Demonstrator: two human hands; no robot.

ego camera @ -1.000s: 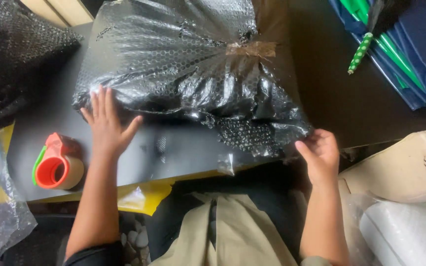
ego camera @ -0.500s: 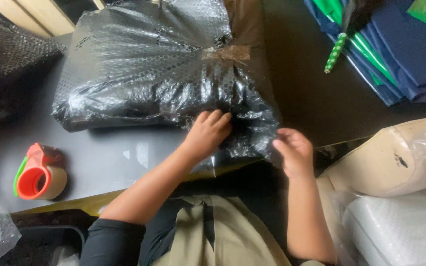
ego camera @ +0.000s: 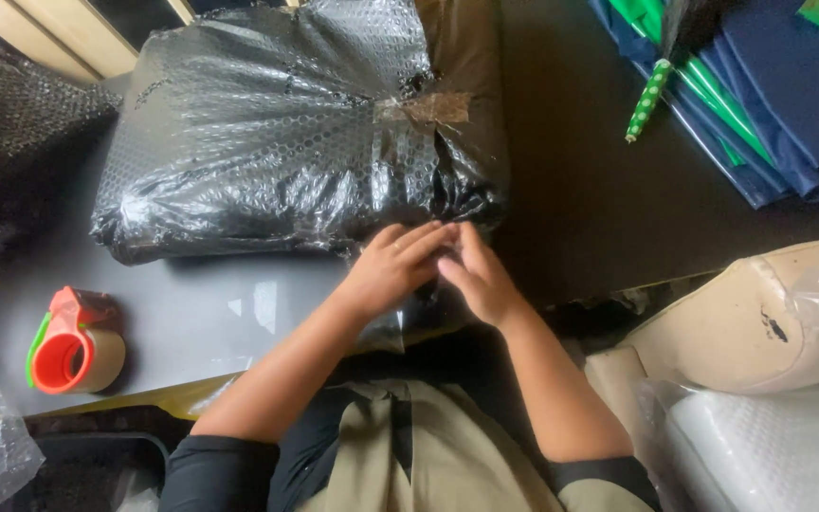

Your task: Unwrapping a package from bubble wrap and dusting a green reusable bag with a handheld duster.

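A bulky parcel wrapped in black bubble wrap [ego camera: 277,142] lies on a grey table [ego camera: 191,322], with a strip of brown tape [ego camera: 433,109] across its right end. My left hand [ego camera: 395,265] and my right hand [ego camera: 476,275] meet at the parcel's near right corner. Their fingertips touch each other and press on the loose flap of wrap there. Whether the fingers pinch the wrap or only press it is hard to tell.
An orange tape dispenser [ego camera: 73,346] stands at the table's near left. More dark bubble wrap [ego camera: 11,142] lies far left. Folded blue and green fabric [ego camera: 770,85] and a green dotted stick [ego camera: 646,100] lie top right. A beige cushion [ego camera: 741,322] and white bubble wrap [ego camera: 760,446] sit at the right.
My left hand left the table beside the dispenser and crossed right to the parcel's near corner. My right hand moved left to meet it, and the loose flap is now gathered under both hands.
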